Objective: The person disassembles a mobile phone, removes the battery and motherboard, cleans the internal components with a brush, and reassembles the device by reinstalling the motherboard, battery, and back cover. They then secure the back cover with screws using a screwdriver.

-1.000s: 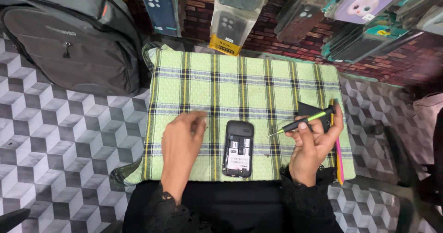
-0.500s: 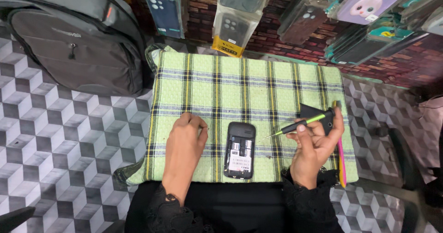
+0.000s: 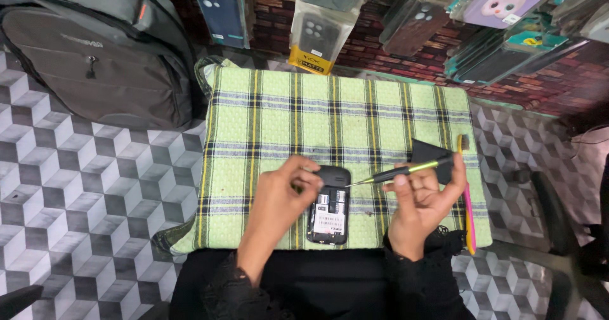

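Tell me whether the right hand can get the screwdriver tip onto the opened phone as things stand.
Probably yes. The right hand holds the screwdriver with its tip beside the phone; only the left hand, touching the phone's top corner, crowds that end.

A grey-and-white cube-patterned surface point(image 3: 82, 187) extends left of and beyond the hands, a grey backpack point(image 3: 95, 53) lies at far left, a red brick wall point(image 3: 393, 47) runs ahead, and packaged phone cases point(image 3: 323, 22) hang before it.
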